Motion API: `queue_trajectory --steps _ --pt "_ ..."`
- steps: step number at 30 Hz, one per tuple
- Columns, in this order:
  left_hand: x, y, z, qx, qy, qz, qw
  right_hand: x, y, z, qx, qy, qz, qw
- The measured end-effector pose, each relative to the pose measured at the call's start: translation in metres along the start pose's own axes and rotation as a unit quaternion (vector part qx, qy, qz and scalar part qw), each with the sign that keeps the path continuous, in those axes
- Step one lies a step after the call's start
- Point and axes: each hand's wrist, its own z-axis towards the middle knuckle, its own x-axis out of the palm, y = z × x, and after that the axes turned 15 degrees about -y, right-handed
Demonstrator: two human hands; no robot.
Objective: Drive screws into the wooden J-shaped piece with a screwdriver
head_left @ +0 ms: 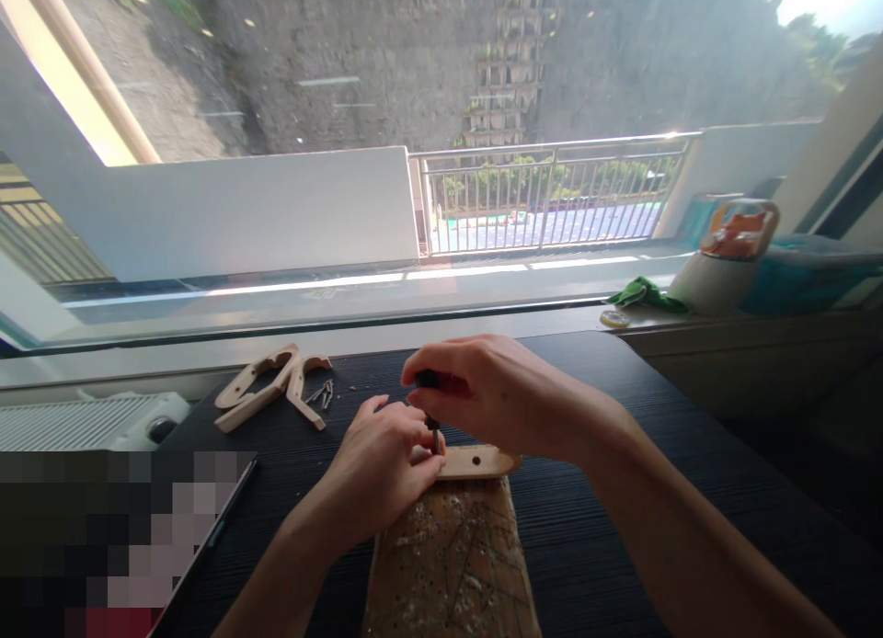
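Note:
My right hand (483, 390) is closed round the dark handle of a small screwdriver (429, 381), held upright with its tip down. The tip meets a light wooden strip (479, 461) with a hole in it, lying across the far end of a wooden board (452, 560) with drilled holes and drawn lines. My left hand (386, 463) is closed in a pinch at the screwdriver's shaft near the strip's left end; what it pinches is hidden. Both sit on a dark table (621, 454).
Curved wooden pieces (272, 390) and several small screws (323, 394) lie at the table's far left. A blurred dark tablet (117, 537) lies at the near left. On the window ledge stand a white container (724, 261), a green cloth (645, 293) and a tape roll (613, 319).

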Motion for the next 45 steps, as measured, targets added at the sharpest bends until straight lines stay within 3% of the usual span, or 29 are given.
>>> queue_trajectory --steps 9,19,28,37,45 --pt "0.000 0.000 0.001 -0.011 0.014 -0.002 1.000 0.004 -0.005 0.001 0.043 -0.025 -0.051 0.997" --pt "-0.001 -0.001 0.001 -0.009 0.014 -0.002 1.000 -0.003 0.000 0.000 0.029 0.004 0.030 0.999" --pt "0.000 -0.001 0.000 -0.005 0.017 0.004 1.000 0.002 -0.003 0.000 0.037 -0.034 -0.048 0.998" --pt "-0.001 -0.001 0.000 -0.005 0.015 0.010 1.000 -0.005 0.001 -0.001 -0.009 0.012 0.009 1.000" --pt "0.000 -0.001 0.000 -0.011 0.014 -0.005 1.000 -0.001 -0.005 0.000 0.036 -0.036 -0.054 0.997"
